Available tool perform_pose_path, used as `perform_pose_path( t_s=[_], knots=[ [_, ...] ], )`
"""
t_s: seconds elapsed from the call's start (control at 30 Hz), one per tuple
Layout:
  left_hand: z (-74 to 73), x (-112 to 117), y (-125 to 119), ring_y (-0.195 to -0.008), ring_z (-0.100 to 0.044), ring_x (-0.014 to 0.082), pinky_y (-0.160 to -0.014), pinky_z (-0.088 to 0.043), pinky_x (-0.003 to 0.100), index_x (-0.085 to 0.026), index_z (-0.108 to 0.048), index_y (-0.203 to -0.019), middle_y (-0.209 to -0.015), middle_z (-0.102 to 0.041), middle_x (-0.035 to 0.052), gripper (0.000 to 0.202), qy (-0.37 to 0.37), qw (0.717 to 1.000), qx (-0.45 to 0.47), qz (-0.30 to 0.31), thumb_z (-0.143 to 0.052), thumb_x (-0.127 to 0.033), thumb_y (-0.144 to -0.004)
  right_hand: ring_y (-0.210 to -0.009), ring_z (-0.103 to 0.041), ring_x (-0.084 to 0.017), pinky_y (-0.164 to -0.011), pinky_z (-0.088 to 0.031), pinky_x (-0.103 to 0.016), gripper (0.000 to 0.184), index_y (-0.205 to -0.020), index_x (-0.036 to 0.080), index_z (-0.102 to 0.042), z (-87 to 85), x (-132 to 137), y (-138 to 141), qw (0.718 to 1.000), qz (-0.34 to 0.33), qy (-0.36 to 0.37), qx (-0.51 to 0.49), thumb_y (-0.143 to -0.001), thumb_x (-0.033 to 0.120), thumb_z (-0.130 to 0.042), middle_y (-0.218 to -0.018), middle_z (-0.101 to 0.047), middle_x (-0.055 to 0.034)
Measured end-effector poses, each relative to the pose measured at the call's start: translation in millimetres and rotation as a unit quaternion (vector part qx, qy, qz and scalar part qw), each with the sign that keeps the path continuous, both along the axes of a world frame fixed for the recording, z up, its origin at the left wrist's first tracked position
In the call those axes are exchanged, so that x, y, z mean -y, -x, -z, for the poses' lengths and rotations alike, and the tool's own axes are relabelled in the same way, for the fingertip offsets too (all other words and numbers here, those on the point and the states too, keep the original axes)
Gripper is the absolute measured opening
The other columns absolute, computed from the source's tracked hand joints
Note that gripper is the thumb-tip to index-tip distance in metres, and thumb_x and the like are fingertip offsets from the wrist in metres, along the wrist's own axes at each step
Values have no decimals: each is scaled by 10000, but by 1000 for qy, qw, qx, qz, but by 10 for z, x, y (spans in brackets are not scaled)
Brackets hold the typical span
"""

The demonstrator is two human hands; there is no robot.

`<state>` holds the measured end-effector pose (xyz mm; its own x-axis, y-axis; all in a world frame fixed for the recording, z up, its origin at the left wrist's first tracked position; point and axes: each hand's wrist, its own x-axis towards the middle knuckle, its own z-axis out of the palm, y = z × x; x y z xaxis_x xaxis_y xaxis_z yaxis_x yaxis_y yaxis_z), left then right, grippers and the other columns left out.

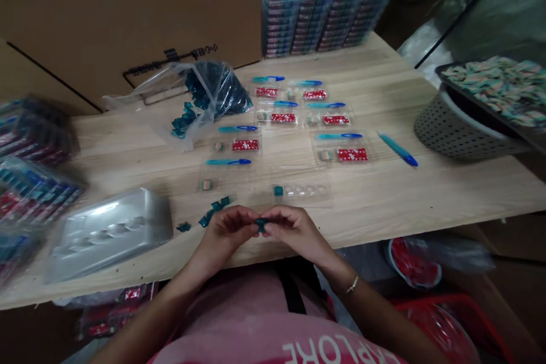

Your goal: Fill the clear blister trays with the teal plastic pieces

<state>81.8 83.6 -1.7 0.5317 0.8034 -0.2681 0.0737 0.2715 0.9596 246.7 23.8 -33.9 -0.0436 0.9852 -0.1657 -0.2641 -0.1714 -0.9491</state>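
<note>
A small dark teal square piece (261, 224) is pinched between the fingertips of my left hand (228, 232) and my right hand (294, 233), close to the table's front edge. Just beyond them lies a clear plastic blister tray (322, 198), with one teal square (278, 191) in its leftmost pocket and bare pockets to the right. Several loose teal squares (209, 215) lie beside my left hand. Farther back, clear trays hold blue pens (236, 128), red patterned packets (245, 145) and small striped squares (207, 185); the tray nearest the left hand shows no red packet.
A plastic bag (222, 91) spills teal squares at the back. Nested clear trays (113, 233) and packed sets (38, 187) stand on the left. One loose pen (398, 149) lies near a grey basket (460, 125) under a tray of striped pieces (499, 88). Packed stacks (319, 11) adjoin a cardboard box (128, 11).
</note>
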Motion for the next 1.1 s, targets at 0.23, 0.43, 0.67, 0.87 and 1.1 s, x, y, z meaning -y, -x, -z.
perform_pose_path(
  t_s=[0.23, 0.43, 0.67, 0.87, 1.1],
  knots=[
    [-7, 109, -26, -645, -605, 113, -626, -487, 216, -166, -704, -811, -724, -690, 19, 85, -187, 980, -71, -15, -647, -200, -760, -657, -625, -105, -638, -511, -241, 206, -890, 204, -645, -24, 34, 34, 999, 26, 16, -15, -750, 335, -720, -742, -648, 27],
    [84, 99, -64, -640, -622, 134, -612, -497, 236, -153, -702, -800, -714, -699, 32, 122, -135, 987, -86, -7, -641, -231, -728, -642, -609, -116, -574, -456, -220, 99, -850, 186, -687, -161, 85, -46, 972, 0, -49, 231, -790, 218, -616, -720, -684, 3],
    [110, 91, -82, -631, -623, 123, -603, -479, 223, -144, -691, -819, -707, -696, 25, 142, -96, 992, -78, 14, -657, -218, -703, -573, -564, -95, -539, -421, -200, 97, -732, 179, -650, -119, 94, -60, 976, -11, -44, 213, -777, 194, -565, -633, -639, 26],
    [146, 50, -67, -637, -618, 111, -613, -491, 215, -139, -643, -778, -703, -674, 8, 209, -18, 999, -24, 20, -765, -219, -628, -554, -518, -88, -549, -393, -208, 80, -683, 177, -615, -119, 114, -66, 967, -18, -51, 251, -745, 175, -564, -601, -587, 37],
    [112, 36, -74, -625, -622, 120, -619, -506, 236, -138, -639, -797, -697, -674, 17, 195, 8, 997, 26, 67, -743, -243, -670, -523, -576, -113, -513, -446, -226, 144, -689, 191, -567, -38, 86, -97, 994, -71, 80, 31, -704, 318, -633, -592, -613, 28]
  ],
)
